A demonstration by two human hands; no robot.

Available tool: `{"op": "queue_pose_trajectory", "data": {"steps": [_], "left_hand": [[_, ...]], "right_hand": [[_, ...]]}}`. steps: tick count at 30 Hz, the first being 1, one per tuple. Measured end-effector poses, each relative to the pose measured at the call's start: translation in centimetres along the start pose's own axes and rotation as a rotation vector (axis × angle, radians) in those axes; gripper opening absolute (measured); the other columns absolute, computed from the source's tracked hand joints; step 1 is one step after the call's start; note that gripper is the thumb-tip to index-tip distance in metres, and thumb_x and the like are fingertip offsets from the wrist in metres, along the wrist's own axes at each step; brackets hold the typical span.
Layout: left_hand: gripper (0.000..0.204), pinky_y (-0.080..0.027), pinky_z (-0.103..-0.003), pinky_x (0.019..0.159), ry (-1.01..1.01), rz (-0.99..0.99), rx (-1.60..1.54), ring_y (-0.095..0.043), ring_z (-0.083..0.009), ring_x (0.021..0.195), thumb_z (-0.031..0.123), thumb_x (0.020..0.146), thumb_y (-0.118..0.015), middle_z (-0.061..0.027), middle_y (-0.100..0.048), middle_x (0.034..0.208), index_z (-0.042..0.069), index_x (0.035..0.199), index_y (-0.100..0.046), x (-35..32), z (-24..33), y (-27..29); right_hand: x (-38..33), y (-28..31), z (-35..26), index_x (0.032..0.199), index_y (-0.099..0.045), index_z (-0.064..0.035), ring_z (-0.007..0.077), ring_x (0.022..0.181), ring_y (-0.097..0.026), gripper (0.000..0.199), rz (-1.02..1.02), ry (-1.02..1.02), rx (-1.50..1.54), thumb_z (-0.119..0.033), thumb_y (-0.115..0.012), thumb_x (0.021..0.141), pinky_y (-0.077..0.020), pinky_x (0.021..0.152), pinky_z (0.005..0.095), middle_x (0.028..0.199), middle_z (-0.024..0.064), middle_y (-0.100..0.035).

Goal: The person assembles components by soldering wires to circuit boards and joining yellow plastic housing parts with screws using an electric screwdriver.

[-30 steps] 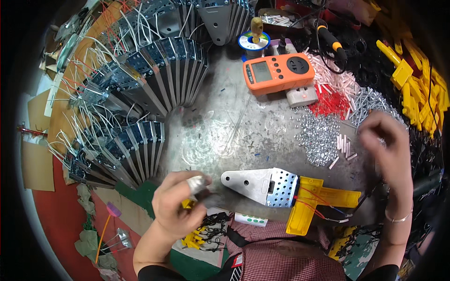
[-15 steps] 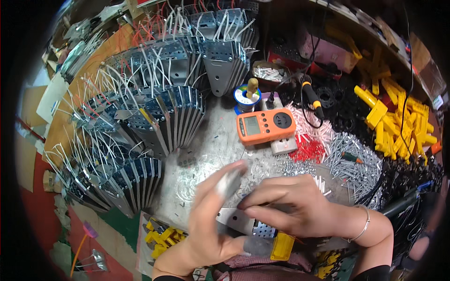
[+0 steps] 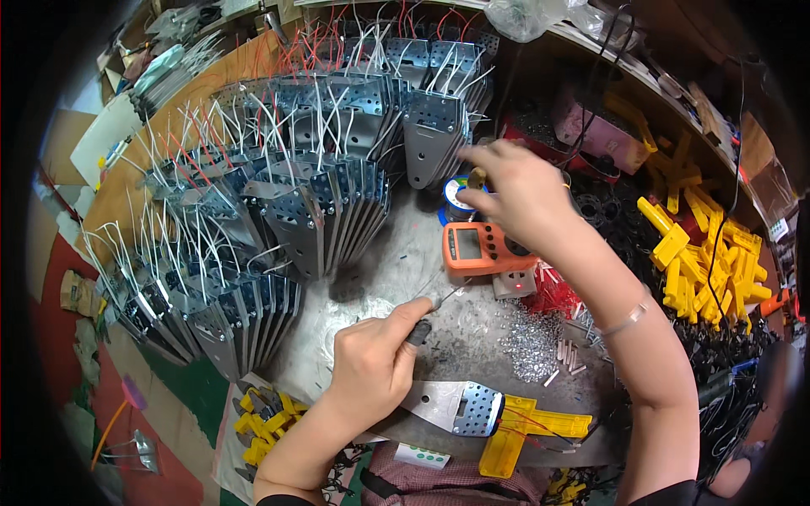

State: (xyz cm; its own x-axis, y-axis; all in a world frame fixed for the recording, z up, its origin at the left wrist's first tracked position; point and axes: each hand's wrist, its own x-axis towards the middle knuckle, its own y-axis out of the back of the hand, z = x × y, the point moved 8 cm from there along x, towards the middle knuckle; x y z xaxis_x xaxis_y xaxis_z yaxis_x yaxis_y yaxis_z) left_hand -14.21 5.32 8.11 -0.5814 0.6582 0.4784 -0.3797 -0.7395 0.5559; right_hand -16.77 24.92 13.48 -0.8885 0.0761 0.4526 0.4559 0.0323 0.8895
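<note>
My left hand (image 3: pixel 371 363) is closed over the near middle of the bench, thumb and forefinger pinching a thin grey wire (image 3: pixel 456 293). A dark cover shows on its thumb. My right hand (image 3: pixel 523 190) reaches far over the bench, fingers apart, beside a blue-rimmed solder spool (image 3: pixel 456 199) with a short brown stick (image 3: pixel 477 177) in it. Below my hands lies a tapered metal plate (image 3: pixel 434 400) with a perforated blue-grey end (image 3: pixel 479 411). Next to that end sits a yellow plastic piece (image 3: pixel 548 420), with thin red and dark wires lying over it.
An orange meter (image 3: pixel 472 250) stands on a white socket block (image 3: pixel 513 285). Rows of metal plates (image 3: pixel 316 219) with upright white and red wires fill the left. Small metal parts (image 3: pixel 531 341), red sleeves (image 3: pixel 553 291) and yellow plastic pieces (image 3: pixel 713 261) are heaped at right.
My right hand has moved up and away to the solder spool. My left hand has closed on the thin wire. The metal plate and yellow piece are now in plain sight; the view has shifted slightly.
</note>
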Motion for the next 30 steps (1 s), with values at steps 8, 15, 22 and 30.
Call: {"op": "queue_pose_trajectory", "data": {"steps": [8, 15, 22, 30], "left_hand": [[0.015, -0.041, -0.023, 0.053, 0.345, 0.056, -0.344, -0.053, -0.0074, 0.058, 0.004, 0.09, -0.05, -0.005, -0.06, 0.068, -0.003, 0.099, -0.061, -4.2, -3.6, 4.5], [0.024, -0.038, -0.023, 0.049, 0.168, 0.895, -0.447, -0.052, -0.0101, 0.056, 0.002, 0.079, -0.052, -0.0041, -0.051, 0.064, -0.002, 0.1, -0.062, -11.5, -3.5, 14.2], [0.026, -0.037, -0.025, 0.059, -0.16, 0.837, -0.048, -0.041, -0.0068, 0.068, 0.003, 0.095, -0.048, -0.0035, -0.046, 0.079, -0.004, 0.121, -0.049, -12.5, 0.2, 18.0], [0.052, -0.024, -0.02, 0.037, -0.388, 1.315, 0.079, -0.027, -0.0074, 0.041, 0.036, 0.104, -0.025, 0.003, -0.032, 0.055, -0.006, 0.106, -0.055, -13.9, 5.2, 22.3]], "right_hand": [[2.6, -4.7, 2.7, 0.076, -0.066, -0.0024, 0.0324, 0.076, -0.067, 0.009, -0.031, 0.042, -0.254, -0.007, -0.065, 0.068, -0.0545, 0.065, 0.0405, 0.086, 0.0191, -0.061], [4.6, -4.7, 2.4, 0.079, -0.067, -0.0023, 0.0334, 0.082, -0.067, 0.015, -0.107, -0.03, -0.266, -0.005, -0.067, 0.064, -0.0551, 0.07, 0.0413, 0.089, 0.0183, -0.065], [5.3, -4.8, -0.2, 0.092, -0.073, -0.0101, 0.0245, 0.092, -0.068, 0.018, -0.303, -0.066, -0.348, -0.014, -0.064, 0.077, -0.0548, 0.074, 0.0346, 0.096, 0.0099, -0.071], [5.8, -5.2, 3.0, 0.082, -0.073, -0.0083, 0.0286, 0.083, -0.069, 0.015, -0.189, -0.112, -0.282, -0.015, -0.071, 0.069, -0.0556, 0.067, 0.0378, 0.085, 0.0128, -0.07]]}}
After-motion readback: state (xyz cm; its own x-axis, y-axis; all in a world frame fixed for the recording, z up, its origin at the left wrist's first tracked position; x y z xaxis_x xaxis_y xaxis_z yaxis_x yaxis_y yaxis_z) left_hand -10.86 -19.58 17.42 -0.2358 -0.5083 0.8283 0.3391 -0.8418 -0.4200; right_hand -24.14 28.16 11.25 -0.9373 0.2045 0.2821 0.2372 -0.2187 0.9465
